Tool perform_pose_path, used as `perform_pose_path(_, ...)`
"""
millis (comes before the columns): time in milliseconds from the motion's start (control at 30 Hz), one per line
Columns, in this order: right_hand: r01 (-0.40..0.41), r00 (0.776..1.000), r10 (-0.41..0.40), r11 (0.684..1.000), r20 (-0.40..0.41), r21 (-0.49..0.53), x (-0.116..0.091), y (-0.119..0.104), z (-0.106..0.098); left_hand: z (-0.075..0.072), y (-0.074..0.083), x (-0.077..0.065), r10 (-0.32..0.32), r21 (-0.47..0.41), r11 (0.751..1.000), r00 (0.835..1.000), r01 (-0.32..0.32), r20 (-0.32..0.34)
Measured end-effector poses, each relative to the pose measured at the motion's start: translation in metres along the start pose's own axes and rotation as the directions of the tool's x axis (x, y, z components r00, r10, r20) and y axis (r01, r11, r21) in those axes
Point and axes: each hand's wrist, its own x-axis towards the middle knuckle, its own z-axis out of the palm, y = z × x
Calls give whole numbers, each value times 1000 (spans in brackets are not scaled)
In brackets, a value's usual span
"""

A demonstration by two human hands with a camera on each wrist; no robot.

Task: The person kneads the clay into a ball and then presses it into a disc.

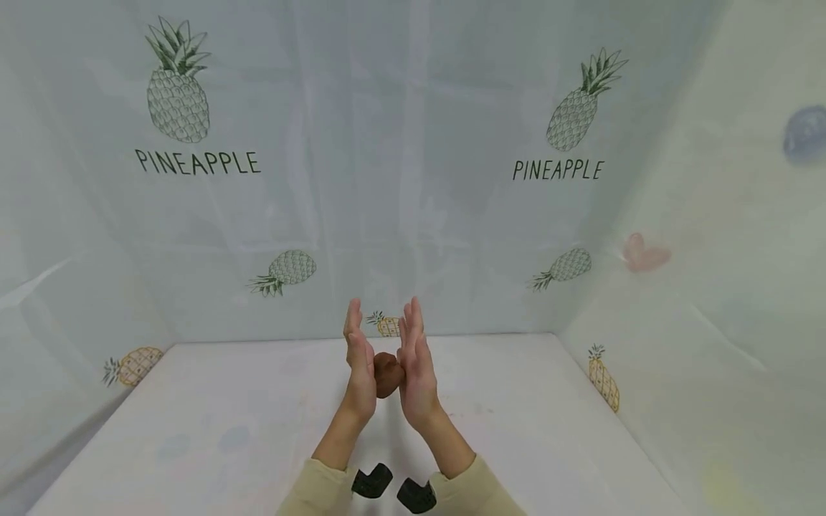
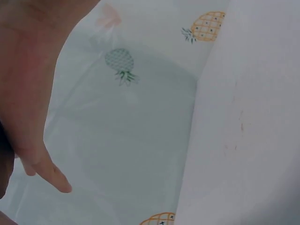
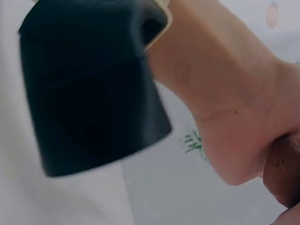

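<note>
A rounded lump of brown, clay-like material [image 1: 388, 376] is sandwiched between two palms near the middle of the head view. My left hand [image 1: 361, 365] presses it from the left, its fingers pointing up and mostly straight. From the other side, my right hand [image 1: 416, 369] touches it with a flat palm and extended fingers. Both hands are raised above the table. In the right wrist view, part of the brown lump [image 3: 281, 176] shows at the right edge against a palm. The left wrist view shows skin and fingertips at its left side, with the lump mostly hidden.
A white table surface [image 1: 226, 408] spreads beneath the hands, bearing faint marks. Pale curtains printed with pineapples [image 1: 387, 201] enclose the back and sides. Black wrist devices [image 1: 372, 481] sit at the cream sleeve cuffs [image 1: 323, 487].
</note>
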Motion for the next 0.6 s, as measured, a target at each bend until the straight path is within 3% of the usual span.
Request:
perform_pose_path(233, 45, 999, -45, 997, 10, -56, 1, -17, -1, 7, 12, -6, 49, 7, 999, 994, -50, 100)
perform_pose_path(367, 80, 996, -77, 993, 32, -92, 3, -19, -4, 9, 19, -11, 45, 12, 999, 989, -47, 142)
perform_pose_path(600, -4, 997, 11, 996, 80, -92, 1, -11, -1, 6, 24, -13, 75, -21, 997, 990, -73, 118)
